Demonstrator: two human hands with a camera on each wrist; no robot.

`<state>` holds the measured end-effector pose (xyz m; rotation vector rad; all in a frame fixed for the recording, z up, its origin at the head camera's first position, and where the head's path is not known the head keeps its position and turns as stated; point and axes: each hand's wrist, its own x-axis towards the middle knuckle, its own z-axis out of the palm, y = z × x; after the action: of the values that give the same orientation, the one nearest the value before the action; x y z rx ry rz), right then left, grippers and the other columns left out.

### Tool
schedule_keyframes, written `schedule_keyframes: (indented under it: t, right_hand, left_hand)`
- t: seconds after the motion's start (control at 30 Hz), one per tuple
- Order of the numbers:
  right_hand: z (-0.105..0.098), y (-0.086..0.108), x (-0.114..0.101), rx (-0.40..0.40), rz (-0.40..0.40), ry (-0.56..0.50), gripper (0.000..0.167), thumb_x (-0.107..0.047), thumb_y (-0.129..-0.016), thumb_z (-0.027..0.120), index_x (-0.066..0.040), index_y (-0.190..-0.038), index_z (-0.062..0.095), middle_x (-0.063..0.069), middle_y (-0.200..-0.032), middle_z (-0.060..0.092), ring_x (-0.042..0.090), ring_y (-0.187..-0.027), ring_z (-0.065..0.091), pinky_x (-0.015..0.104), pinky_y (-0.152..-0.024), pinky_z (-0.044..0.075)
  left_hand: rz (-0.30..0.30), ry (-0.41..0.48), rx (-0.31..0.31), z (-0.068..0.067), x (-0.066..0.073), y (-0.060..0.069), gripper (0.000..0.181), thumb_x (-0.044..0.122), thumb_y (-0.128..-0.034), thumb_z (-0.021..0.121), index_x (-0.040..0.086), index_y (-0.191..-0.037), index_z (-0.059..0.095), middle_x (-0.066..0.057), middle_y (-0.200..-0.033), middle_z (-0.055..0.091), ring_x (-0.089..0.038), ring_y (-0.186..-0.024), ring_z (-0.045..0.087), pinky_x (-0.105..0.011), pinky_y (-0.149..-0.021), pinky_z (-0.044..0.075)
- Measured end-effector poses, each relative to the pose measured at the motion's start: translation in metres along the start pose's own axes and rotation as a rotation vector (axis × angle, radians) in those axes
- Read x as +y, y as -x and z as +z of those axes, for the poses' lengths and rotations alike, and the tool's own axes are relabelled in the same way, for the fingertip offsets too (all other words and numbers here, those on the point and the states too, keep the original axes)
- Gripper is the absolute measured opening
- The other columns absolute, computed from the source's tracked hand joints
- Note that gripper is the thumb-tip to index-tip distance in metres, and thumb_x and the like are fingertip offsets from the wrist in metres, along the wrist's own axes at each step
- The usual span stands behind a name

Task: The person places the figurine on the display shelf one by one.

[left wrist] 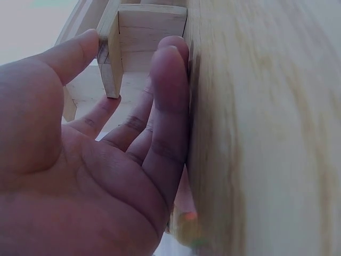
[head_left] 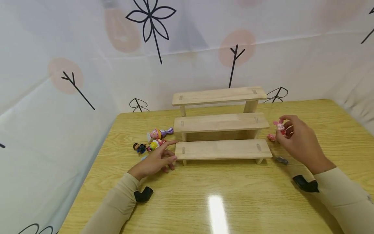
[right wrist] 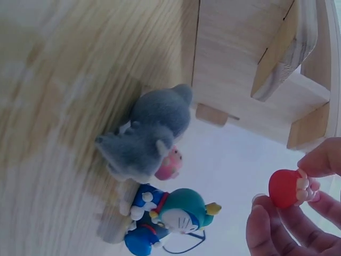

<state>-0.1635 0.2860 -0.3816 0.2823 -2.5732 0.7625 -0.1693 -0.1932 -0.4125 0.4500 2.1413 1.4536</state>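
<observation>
Left fingers (head_left: 168,144) splay loosely while right fingers (head_left: 290,118) curl, pinching.

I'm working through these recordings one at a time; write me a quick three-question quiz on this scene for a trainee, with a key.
1. Multiple choice: What does the right hand hold?
A. a wooden spoon
B. a small pink-and-red figurine
C. a blue cup

2. True or false: The left hand touches the left end of the lowest board of the pale wooden three-tier shelf.

3. Fill in the blank: In the right wrist view, a fuzzy grey toy is near a white-faced figurine whose hood is ____.

Key: 1. B; 2. True; 3. green
</observation>
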Motion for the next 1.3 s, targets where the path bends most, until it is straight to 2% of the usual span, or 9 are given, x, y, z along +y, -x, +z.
schedule_keyframes:
  t: [0.1, 0.17, 0.37, 0.63, 0.87, 0.97, 1.3]
  right_hand:
    - [0.0, 0.001, -0.002, 0.021, -0.002, -0.026, 0.047, -0.003, -0.088, 0.069, 0.005, -0.13, 0.052, 0.025, -0.096, 0.065, -0.02, -0.073, 0.042, 0.005, -0.055, 0.039]
    - [0.0, 0.001, -0.004, 0.03, -0.007, -0.035, 0.047, -0.003, -0.088, 0.069, 0.005, -0.131, 0.051, 0.027, -0.097, 0.066, -0.024, -0.074, 0.039, 0.003, -0.056, 0.039]
    - [0.0, 0.002, -0.009, 0.085, -0.03, -0.054, 0.046, -0.002, -0.089, 0.069, 0.004, -0.13, 0.05, 0.028, -0.095, 0.068, -0.021, -0.072, 0.043, 0.0, -0.058, 0.037]
    - [-0.005, 0.002, -0.023, 0.159, -0.051, -0.129, 0.046, 0.002, -0.087, 0.069, 0.004, -0.129, 0.05, 0.027, -0.096, 0.068, -0.028, -0.076, 0.043, -0.003, -0.065, 0.038]
    - [-0.007, 0.004, -0.033, 0.158, -0.067, -0.163, 0.05, 0.005, -0.085, 0.072, 0.004, -0.13, 0.05, 0.024, -0.098, 0.067, -0.026, -0.079, 0.046, -0.005, -0.071, 0.038]
    - [-0.006, 0.005, -0.037, 0.155, -0.076, -0.175, 0.051, 0.007, -0.084, 0.073, 0.004, -0.129, 0.05, 0.023, -0.098, 0.067, -0.025, -0.08, 0.047, -0.005, -0.072, 0.038]
    - [-0.006, 0.003, -0.045, 0.154, -0.127, -0.174, 0.052, 0.011, -0.081, 0.075, 0.005, -0.127, 0.05, 0.019, -0.096, 0.069, -0.024, -0.079, 0.048, -0.002, -0.07, 0.041]
  left_hand:
    - [0.003, 0.014, -0.005, 0.0, -0.001, -0.001, 0.066, 0.033, -0.1029, 0.057, 0.026, -0.159, 0.023, -0.019, -0.122, 0.061, -0.024, -0.088, 0.071, -0.037, -0.076, 0.061]
    - [-0.005, 0.017, -0.004, 0.0, -0.001, -0.001, 0.065, 0.033, -0.1028, 0.058, 0.028, -0.159, 0.024, -0.018, -0.122, 0.061, -0.025, -0.088, 0.071, -0.038, -0.078, 0.061]
    - [-0.016, 0.017, 0.0, -0.001, -0.001, -0.002, 0.064, 0.033, -0.1029, 0.058, 0.031, -0.158, 0.025, -0.018, -0.121, 0.062, -0.025, -0.089, 0.071, -0.039, -0.079, 0.061]
    - [-0.006, 0.034, -0.007, -0.001, -0.001, -0.002, 0.065, 0.033, -0.1027, 0.058, 0.029, -0.158, 0.024, -0.018, -0.12, 0.062, -0.024, -0.09, 0.071, -0.038, -0.078, 0.061]
    - [0.008, 0.019, -0.012, -0.002, -0.001, -0.002, 0.065, 0.032, -0.1034, 0.057, 0.026, -0.159, 0.023, -0.02, -0.121, 0.062, -0.023, -0.09, 0.071, -0.036, -0.079, 0.061]
    - [-0.003, 0.024, -0.009, -0.002, -0.001, -0.002, 0.065, 0.032, -0.1034, 0.057, 0.026, -0.159, 0.023, -0.019, -0.12, 0.062, -0.022, -0.089, 0.071, -0.036, -0.079, 0.061]
    - [-0.016, 0.026, -0.01, -0.002, -0.002, -0.002, 0.066, 0.032, -0.1035, 0.056, 0.026, -0.159, 0.022, -0.019, -0.118, 0.063, -0.023, -0.089, 0.071, -0.037, -0.079, 0.061]
